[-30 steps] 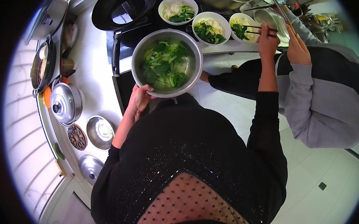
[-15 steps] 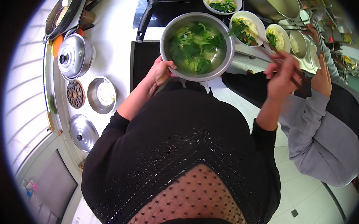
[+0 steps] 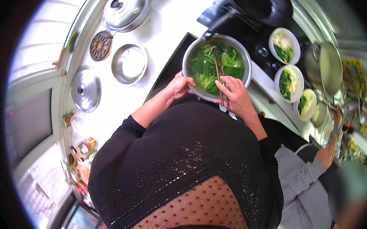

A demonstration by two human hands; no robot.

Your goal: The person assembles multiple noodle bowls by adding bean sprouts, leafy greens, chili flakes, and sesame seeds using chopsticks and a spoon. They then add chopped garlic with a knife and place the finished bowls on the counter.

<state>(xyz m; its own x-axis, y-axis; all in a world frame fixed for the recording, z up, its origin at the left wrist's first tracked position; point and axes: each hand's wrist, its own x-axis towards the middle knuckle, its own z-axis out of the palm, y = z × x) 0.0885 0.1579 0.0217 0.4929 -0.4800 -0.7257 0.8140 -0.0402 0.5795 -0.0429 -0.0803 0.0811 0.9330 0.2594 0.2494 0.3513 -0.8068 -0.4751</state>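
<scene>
My left hand (image 3: 181, 85) grips the near left rim of a metal pot (image 3: 187, 69) full of cooked leafy greens (image 3: 203, 64) in liquid. Brown wooden chopsticks (image 3: 218, 69) are held in my right hand (image 3: 236, 94), their tips down among the greens. Right of the pot stand white bowls: one with pale noodles and greens (image 3: 284, 45) on the stove, a second bowl (image 3: 289, 83) below it with a similar filling, and a smaller third bowl (image 3: 306, 104) nearer the other person.
A black wok (image 3: 262, 9) sits on the dark stove, its handle reaching toward the pot. A large steel pot (image 3: 324, 67) stands beyond the bowls. On the left counter are a lidded pot (image 3: 125, 9), a steel basin (image 3: 129, 64) and a lid (image 3: 86, 89). A person in a grey sleeve (image 3: 299, 181) stands at right.
My right hand with the chopsticks has moved left from beside the white bowls into the pot. The view has turned, so the counter and bowls appear shifted. My left hand keeps its hold.
</scene>
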